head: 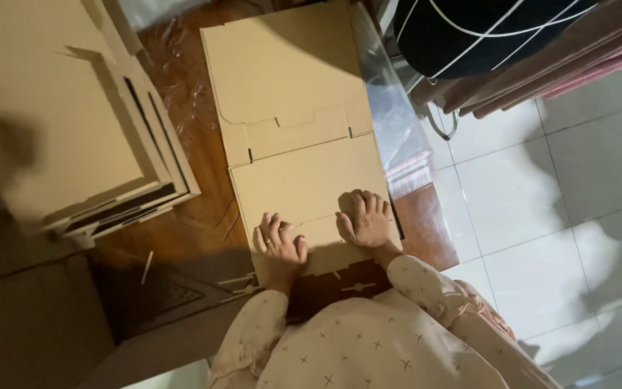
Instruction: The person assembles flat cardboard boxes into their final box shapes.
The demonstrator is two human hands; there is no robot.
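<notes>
Flat die-cut cardboard sheet laid at near edge of wooden table, left hand & right hand pressed flat, fingers spread, on its near flap, cardboard stack alongside at left, clear plastic bags at right edge, dark bag beyond.

one flat die-cut cardboard sheet lies under the fingers of two hands, one left hand and one right hand. one stack of cardboard sheets sits well left of the fingers.
</notes>
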